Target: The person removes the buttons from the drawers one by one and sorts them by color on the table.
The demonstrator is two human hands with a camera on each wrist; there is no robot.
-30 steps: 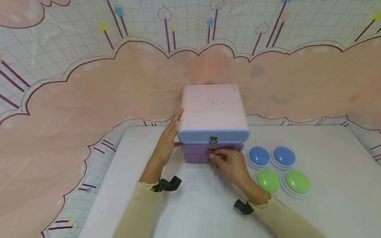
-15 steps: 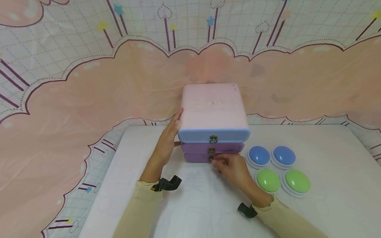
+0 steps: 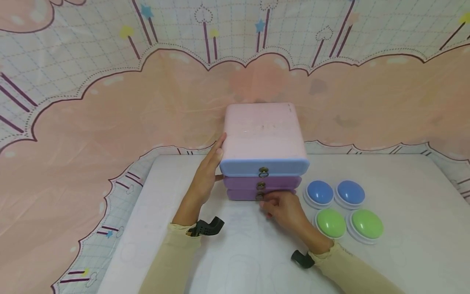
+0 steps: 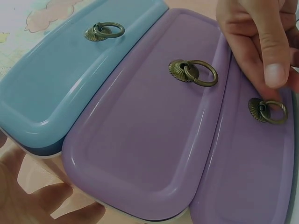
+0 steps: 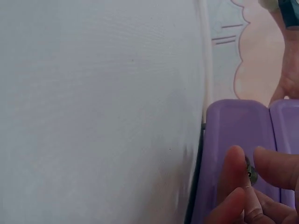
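A small drawer box (image 3: 262, 130) has a pink top, a blue top drawer (image 3: 242, 168) and two purple drawers below. Each drawer front carries a brass ring pull. My left hand (image 3: 205, 175) lies against the box's left side, fingers extended. My right hand (image 3: 288, 210) is at the bottom purple drawer (image 4: 247, 163). Its thumb and forefinger are on either side of the bottom ring pull (image 4: 275, 113), with a gap between them in the right wrist view. In the left wrist view a fingertip is right beside the ring, which hangs unpinched. All drawers look closed.
Right of the box, on the white table (image 3: 227, 253), sit two blue push buttons (image 3: 320, 192) and two green push buttons (image 3: 331, 223) with white bases. A patterned cloth (image 3: 176, 102) hangs directly behind the table.
My right hand has moved down from the middle drawer's ring pull to the bottom drawer's. The left hand has kept its place on the box's side.
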